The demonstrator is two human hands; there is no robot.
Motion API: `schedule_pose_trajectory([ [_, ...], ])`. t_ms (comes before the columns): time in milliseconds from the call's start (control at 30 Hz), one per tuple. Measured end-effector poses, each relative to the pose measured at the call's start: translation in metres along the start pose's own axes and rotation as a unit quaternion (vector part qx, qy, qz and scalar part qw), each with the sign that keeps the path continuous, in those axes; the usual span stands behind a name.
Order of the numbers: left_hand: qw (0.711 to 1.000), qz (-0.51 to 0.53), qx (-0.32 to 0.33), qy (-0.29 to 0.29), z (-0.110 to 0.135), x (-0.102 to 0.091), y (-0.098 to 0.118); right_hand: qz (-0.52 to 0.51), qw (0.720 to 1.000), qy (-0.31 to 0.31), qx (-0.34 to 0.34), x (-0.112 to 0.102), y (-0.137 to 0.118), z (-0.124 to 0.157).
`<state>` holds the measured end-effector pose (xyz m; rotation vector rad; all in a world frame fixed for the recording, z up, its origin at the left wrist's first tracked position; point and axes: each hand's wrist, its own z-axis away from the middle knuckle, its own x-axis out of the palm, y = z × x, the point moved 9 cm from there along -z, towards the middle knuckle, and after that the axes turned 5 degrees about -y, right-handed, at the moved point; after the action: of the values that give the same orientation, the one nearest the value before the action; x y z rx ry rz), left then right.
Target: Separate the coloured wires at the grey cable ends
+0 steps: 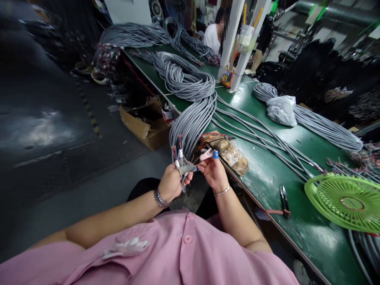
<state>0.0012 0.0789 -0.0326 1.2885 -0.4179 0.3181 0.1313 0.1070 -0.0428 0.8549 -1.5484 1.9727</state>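
Observation:
My left hand (171, 183) is closed around the ends of several grey cables (185, 169). Thin coloured wires (180, 141) stick up from some of these ends, above white wrapping. Beside it, my right hand (214, 173) pinches fine wires (196, 166) fanning out of one cable end. One fingertip of that hand carries a blue wrap (215, 154), another a pale pink cover (206, 154). From the held ends, the cables run up into a large grey coil (192, 118) that hangs over the table edge. Exactly which wires the right fingertips grip is too small to tell.
The green table (267, 174) bears a taped brown block (231, 152), black snips (284, 202), a green fan (347, 202) and a plastic bag (282, 111) on more cables. An open cardboard box (145, 126) stands left. A person (212, 37) sits beyond white posts (231, 43).

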Motion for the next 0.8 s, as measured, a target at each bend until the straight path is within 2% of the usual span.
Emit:
schedule_pose_trajectory([
  [233, 0.999, 0.031, -0.009, 0.024, 0.000, 0.004, 0.006, 0.061, 0.995, 0.029, -0.074, -0.010, -0.003, -0.001],
  [333, 0.999, 0.041, -0.016, 0.021, -0.004, 0.005, 0.003, 0.147, 0.978, 0.056, -0.139, -0.017, -0.008, 0.000],
  [400, 0.999, 0.048, -0.016, 0.018, -0.006, 0.005, 0.000, 0.175, 0.970, 0.063, -0.157, -0.018, -0.009, -0.001],
  [600, 0.998, 0.058, -0.020, 0.013, -0.010, 0.008, -0.003, 0.031, 0.998, 0.004, -0.061, -0.010, 0.011, -0.014],
  [800, 0.999, 0.048, -0.020, 0.017, -0.013, 0.003, -0.008, -0.020, 0.997, 0.029, -0.063, -0.012, 0.014, -0.016],
])
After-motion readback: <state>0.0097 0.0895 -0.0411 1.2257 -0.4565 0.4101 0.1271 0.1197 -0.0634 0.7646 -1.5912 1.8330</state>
